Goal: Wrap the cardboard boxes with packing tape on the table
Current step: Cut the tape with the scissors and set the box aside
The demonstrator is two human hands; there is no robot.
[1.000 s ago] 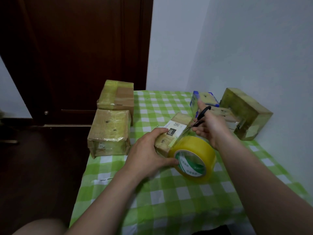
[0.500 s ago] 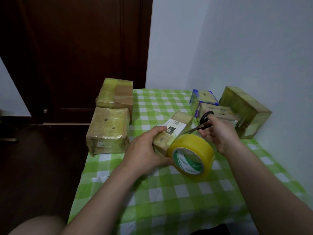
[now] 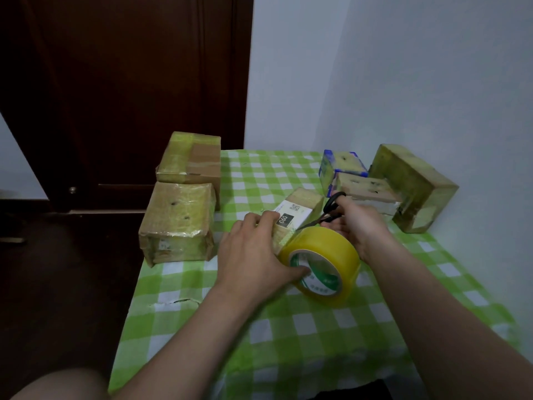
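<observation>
So, hands first, head view only: the left hand (image 3: pixel 253 255) is curled over the near end of the small box (image 3: pixel 297 212), with its thumb pressed on the face of the tape roll (image 3: pixel 323 264). The right hand (image 3: pixel 357 223) is clamped round the handles of the black scissors (image 3: pixel 331 209), just behind the roll. The small box sits on the table (image 3: pixel 288 342), touching the roll from behind and to the left. The scissor blades are aimed at the short bit of tape between roll and box. Looks like the cutting step is what's being done here, the strip being snipped loose once the box has been gone round. Whether the tape is cut through can't be made out, too small. Next, the blades would probably need to be closed right across the strip while it's kept taut, then the loose end smoothed down so it isn't left flapping. Two taped boxes (image 3: pixel 178 223) are parked well to the left of the roll, and a few more boxes (image 3: pixel 412 186) are bunched behind it to the right, by the wall.
</observation>
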